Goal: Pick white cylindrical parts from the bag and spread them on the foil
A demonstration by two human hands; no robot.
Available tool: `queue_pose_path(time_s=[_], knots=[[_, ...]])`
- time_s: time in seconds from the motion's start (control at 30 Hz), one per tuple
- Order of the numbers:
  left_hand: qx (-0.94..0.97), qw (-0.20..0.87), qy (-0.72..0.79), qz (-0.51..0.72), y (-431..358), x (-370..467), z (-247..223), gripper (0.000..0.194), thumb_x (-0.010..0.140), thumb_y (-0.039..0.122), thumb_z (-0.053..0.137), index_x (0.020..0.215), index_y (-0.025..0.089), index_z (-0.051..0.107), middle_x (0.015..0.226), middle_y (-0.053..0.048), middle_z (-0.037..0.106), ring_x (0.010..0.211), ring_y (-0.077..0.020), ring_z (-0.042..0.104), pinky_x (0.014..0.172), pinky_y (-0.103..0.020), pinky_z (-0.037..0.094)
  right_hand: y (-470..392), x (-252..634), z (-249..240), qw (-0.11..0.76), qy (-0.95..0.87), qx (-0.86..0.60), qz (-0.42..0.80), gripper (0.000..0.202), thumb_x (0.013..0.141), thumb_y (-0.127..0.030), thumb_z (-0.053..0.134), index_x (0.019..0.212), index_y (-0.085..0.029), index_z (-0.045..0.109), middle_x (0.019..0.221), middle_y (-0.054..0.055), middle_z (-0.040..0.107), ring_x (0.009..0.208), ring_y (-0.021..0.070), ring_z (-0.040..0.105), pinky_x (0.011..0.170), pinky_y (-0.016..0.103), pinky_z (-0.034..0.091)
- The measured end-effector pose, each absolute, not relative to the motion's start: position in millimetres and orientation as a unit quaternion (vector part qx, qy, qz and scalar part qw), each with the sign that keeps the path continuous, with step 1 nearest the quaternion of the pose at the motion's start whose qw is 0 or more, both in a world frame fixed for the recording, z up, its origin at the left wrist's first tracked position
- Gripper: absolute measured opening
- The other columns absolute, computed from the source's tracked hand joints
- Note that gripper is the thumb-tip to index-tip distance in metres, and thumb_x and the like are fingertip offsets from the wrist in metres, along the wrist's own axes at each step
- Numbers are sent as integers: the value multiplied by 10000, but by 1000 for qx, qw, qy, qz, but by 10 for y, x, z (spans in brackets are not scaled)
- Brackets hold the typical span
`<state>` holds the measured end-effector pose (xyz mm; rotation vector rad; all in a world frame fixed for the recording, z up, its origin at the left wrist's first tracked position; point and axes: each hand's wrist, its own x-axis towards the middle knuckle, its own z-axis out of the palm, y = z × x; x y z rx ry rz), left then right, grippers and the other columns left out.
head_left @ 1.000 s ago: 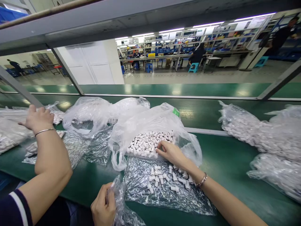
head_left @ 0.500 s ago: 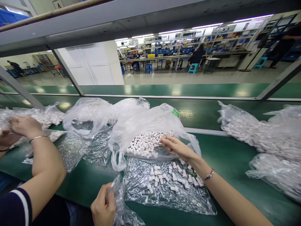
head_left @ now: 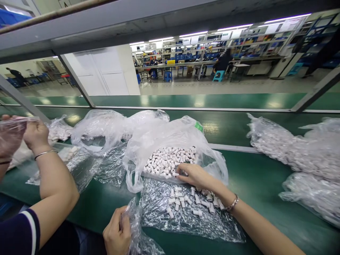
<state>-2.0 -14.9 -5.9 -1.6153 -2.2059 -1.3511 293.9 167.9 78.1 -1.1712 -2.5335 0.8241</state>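
Note:
At the near edge of the table my left hand (head_left: 117,230) is closed around the gathered edge of a clear plastic bag (head_left: 136,226). My right hand (head_left: 193,175) reaches to the front of a pile of small white plastic fittings (head_left: 164,159), fingertips pinched at one fitting (head_left: 174,174). The pile lies in the mouth of a translucent white carrier bag (head_left: 164,132). Below it, several loose white fittings (head_left: 182,202) are spread on a flat clear plastic sheet or bag (head_left: 196,223), partly under my right wrist.
Filled clear bags (head_left: 287,148) lie at the right, and another translucent bag (head_left: 101,127) stands at the left back. A co-worker's hands (head_left: 34,134) hold clear plastic at the far left, the arm reaching over the green table (head_left: 92,205). A shelf beam (head_left: 159,26) runs overhead.
My right hand has moved down and slightly left to the front edge of the pile. My left hand stays put. The co-worker's hands have risen with clear plastic.

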Motion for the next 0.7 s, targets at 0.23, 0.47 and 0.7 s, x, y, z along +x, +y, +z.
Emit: queue_pose_path(time_s=[0.23,0.47,0.7], knots=[[-521,42,-727,-446,-150,13,-21,167,767,285,516,780,231,673,686,-19,698,599,-205,676,543,-259,524,1791,3134,871,262,-624,-337,655,349,950,-560,511,903,-216,546,755,-30,500,506,83,300,411,219,234],[-536,46,-716,-445,-152,11,-1,167,788,297,508,791,237,664,677,-1,693,589,-196,686,529,-250,531,1778,2974,823,269,-710,-408,507,400,979,-567,439,852,-204,549,694,-23,524,501,93,367,441,222,274],[-563,66,-688,-452,-126,-25,30,178,792,303,495,773,247,663,642,14,681,558,-193,693,466,-235,526,1644,2787,623,146,-872,-425,194,177,1005,-357,493,1049,-209,580,884,59,696,760,212,626,636,293,398]])
